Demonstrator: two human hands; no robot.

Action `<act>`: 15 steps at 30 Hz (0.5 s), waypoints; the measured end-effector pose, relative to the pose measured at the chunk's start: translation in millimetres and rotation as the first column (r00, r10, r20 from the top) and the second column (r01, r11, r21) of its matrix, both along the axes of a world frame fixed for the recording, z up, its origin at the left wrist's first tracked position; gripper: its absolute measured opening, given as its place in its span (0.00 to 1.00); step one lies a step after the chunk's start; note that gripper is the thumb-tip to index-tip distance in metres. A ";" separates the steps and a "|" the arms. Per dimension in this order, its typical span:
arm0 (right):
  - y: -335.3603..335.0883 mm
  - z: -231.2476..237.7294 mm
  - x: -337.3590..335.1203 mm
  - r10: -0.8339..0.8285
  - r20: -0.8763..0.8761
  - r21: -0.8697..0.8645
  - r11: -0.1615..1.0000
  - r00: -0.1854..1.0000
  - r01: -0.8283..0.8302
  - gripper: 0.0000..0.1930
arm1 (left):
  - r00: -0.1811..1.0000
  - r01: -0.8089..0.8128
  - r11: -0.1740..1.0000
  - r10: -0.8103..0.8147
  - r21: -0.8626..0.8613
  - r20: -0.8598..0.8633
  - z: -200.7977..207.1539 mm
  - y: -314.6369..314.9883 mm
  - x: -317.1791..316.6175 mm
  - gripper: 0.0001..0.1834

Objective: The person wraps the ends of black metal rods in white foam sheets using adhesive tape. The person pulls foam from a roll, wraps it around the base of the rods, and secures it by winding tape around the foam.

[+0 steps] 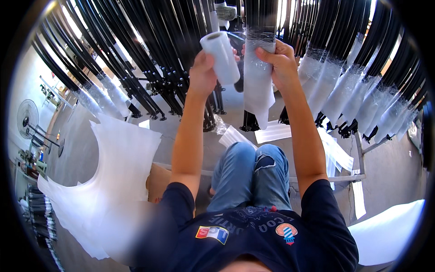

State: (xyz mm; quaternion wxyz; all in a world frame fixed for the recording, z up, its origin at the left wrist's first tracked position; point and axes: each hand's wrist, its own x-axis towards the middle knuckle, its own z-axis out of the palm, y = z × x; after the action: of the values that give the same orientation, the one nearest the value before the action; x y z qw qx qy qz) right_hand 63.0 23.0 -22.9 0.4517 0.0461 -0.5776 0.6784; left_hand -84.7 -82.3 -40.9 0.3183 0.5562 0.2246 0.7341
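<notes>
Cylindrical roll (222,60) in left hand (203,75), glossy bundle (258,81) in right hand (282,65), fingers curled round

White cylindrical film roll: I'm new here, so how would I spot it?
Find the long black rods across the top. In front, the left hand grips the white cylindrical film roll. Its round, hollow end sets it apart from the white sheeting wrapped around nearby rods.
</notes>
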 end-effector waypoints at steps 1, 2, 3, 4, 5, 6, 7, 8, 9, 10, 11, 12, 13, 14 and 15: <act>2.1 -0.8 0.2 -0.008 -0.001 -0.014 1.000 1.000 0.008 0.11 | 0.999 -0.019 1.000 0.019 0.012 -0.027 -2.0 -7.6 7.5 0.36; 0.8 -1.4 -0.6 -0.077 -0.001 0.024 0.997 0.997 0.077 0.12 | 0.999 -0.016 1.000 0.017 0.012 -0.036 2.8 -16.6 23.5 0.35; -2.9 -3.0 -2.7 -0.140 0.002 0.060 0.988 0.990 0.139 0.13 | 0.974 -0.162 0.987 0.162 0.013 -0.156 8.9 -17.6 34.9 0.34; -6.4 -4.7 -4.5 -0.203 0.003 0.096 0.975 0.979 0.201 0.14 | 0.914 -0.302 0.953 0.298 0.030 -0.274 14.6 -16.9 46.0 0.33; -9.2 -6.7 -2.9 -0.396 0.012 0.169 0.906 0.918 0.389 0.14 | 0.823 -0.431 0.900 0.422 0.066 -0.380 18.3 -16.2 55.4 0.33; -14.1 -10.0 0.8 -0.574 0.006 0.244 0.795 0.819 0.555 0.15 | 0.863 -0.413 0.909 0.372 -0.052 -0.341 19.5 -17.2 61.3 0.32; -21.2 -13.9 5.7 -0.727 -0.016 0.315 0.648 0.687 0.693 0.16 | 0.853 -0.452 0.888 0.405 -0.079 -0.329 17.9 -18.1 70.9 0.32; -40.8 -17.1 11.5 -0.724 -0.125 0.207 0.650 0.678 0.732 0.18 | 0.831 -0.506 0.857 0.454 -0.097 -0.322 18.6 -23.6 81.0 0.32; -55.1 -21.7 22.3 -0.705 -0.097 0.178 0.682 0.703 0.709 0.17 | 0.815 -0.541 0.834 0.487 -0.110 -0.313 19.0 -21.9 89.6 0.32; -68.8 -26.0 32.3 -0.680 -0.072 0.148 0.716 0.729 0.682 0.17 | 0.545 -0.728 0.678 0.664 0.104 -0.512 14.1 -17.5 92.9 0.32; -74.4 -28.9 38.8 -0.657 -0.041 0.109 0.746 0.752 0.657 0.16 | 0.492 -0.744 0.653 0.680 0.144 -0.543 15.1 -18.1 97.7 0.31; -73.8 -25.9 43.2 -0.527 -0.024 0.030 0.849 0.850 0.527 0.16 | 0.437 -0.756 0.627 0.695 0.184 -0.570 17.4 -20.3 103.1 0.30; -73.1 -20.4 49.3 -0.381 -0.020 -0.050 0.924 0.924 0.380 0.17 | 0.381 -0.767 0.601 0.708 0.225 -0.594 18.7 -21.0 106.5 0.29; -72.7 -15.9 53.1 -0.223 -0.037 -0.128 0.968 0.974 0.216 0.17 | 0.491 -0.693 0.695 0.650 0.192 -0.580 13.0 -18.0 101.9 0.27; -73.8 -14.5 54.9 -0.255 -0.020 -0.093 0.963 0.967 0.252 0.18 | 0.453 -0.690 0.678 0.677 0.252 -0.580 8.7 -15.7 101.0 0.26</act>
State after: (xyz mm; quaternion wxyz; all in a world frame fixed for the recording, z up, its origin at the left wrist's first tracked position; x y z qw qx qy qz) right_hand 117.8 -50.8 -37.4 0.5455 -0.0376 -0.5406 0.6394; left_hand 16.3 -98.0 -32.2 -0.0930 0.6272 0.5288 0.5643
